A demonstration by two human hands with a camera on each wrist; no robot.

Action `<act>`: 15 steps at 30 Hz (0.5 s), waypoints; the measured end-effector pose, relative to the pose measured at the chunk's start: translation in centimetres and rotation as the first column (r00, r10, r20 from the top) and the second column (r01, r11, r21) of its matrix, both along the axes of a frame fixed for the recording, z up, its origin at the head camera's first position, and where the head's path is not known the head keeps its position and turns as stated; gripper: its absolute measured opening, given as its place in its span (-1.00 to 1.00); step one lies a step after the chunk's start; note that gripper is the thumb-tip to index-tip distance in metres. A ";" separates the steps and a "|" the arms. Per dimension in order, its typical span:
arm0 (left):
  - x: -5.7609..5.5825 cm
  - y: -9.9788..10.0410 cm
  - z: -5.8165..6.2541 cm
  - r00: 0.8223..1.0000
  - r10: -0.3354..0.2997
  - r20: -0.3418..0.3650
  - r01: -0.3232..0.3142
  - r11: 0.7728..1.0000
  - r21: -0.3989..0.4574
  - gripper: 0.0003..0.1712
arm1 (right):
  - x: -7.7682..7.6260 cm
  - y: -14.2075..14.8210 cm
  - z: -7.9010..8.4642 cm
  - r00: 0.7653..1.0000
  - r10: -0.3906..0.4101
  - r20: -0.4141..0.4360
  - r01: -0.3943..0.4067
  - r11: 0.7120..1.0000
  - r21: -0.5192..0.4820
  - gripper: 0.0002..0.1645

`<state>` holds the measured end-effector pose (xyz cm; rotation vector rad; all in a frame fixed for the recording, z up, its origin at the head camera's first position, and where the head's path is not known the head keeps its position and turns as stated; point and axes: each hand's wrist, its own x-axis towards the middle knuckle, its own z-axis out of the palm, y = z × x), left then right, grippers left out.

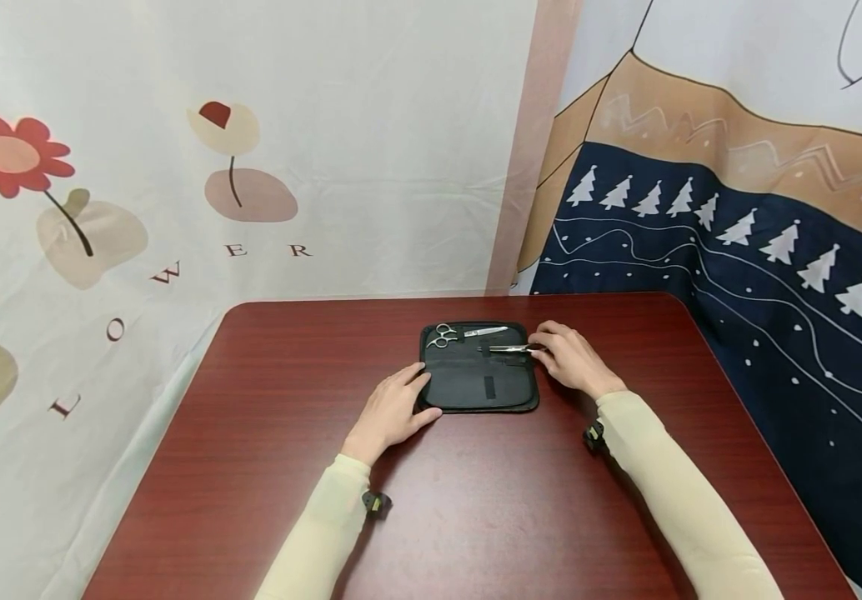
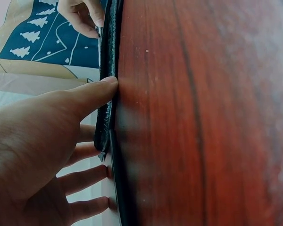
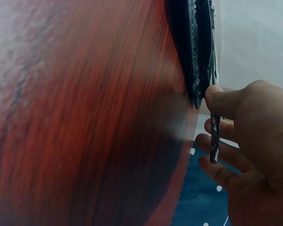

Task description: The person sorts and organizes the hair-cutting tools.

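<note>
A black zip case (image 1: pixel 468 385) lies open and flat on the table. Silver scissors (image 1: pixel 443 335) are tucked in its upper left part, loops to the left. My right hand (image 1: pixel 569 358) is at the case's right edge, pinching the handle end of a second pair of scissors (image 1: pixel 509 348) whose length lies across the case. In the right wrist view their metal handle (image 3: pixel 215 141) shows edge-on between thumb and fingers. My left hand (image 1: pixel 392 408) rests at the lower left corner, fingers fairly straight along the left side. Its thumb (image 2: pixel 101 92) touches the front zip edge.
The reddish-brown wooden table (image 1: pixel 461 517) extends round the case on all sides. Behind it hangs a pale curtain (image 1: pixel 401 150) with flower prints, and to the right a dark blue cloth (image 1: pixel 799 333) with white trees. A small black elastic loop (image 1: pixel 488 387) sits on the case's lower part.
</note>
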<state>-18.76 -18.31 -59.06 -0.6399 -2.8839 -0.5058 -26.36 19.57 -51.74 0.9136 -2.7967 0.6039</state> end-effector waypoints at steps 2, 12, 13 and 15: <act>0.1 0.0 0.1 1.000 -0.003 -0.003 0.003 1.000 0.009 -0.11 | -0.1 -0.2 0.0 1.000 0.002 0.000 -0.002 1.000 0.008 -0.68; 1.6 0.9 3.7 0.998 -0.010 0.054 0.007 0.998 0.055 -0.13 | -3.4 0.5 -4.0 0.998 0.068 -0.012 -0.069 0.993 -0.097 -0.73; 1.5 0.9 3.3 0.999 -0.008 0.050 0.005 0.998 0.058 -0.12 | -4.1 0.7 -4.9 0.998 0.069 -0.014 -0.070 0.993 -0.093 -0.73; 1.0 0.6 2.1 1.000 -0.004 0.029 0.003 0.999 0.047 -0.11 | -5.3 1.0 -6.5 0.997 0.078 -0.024 -0.080 0.995 -0.058 -0.73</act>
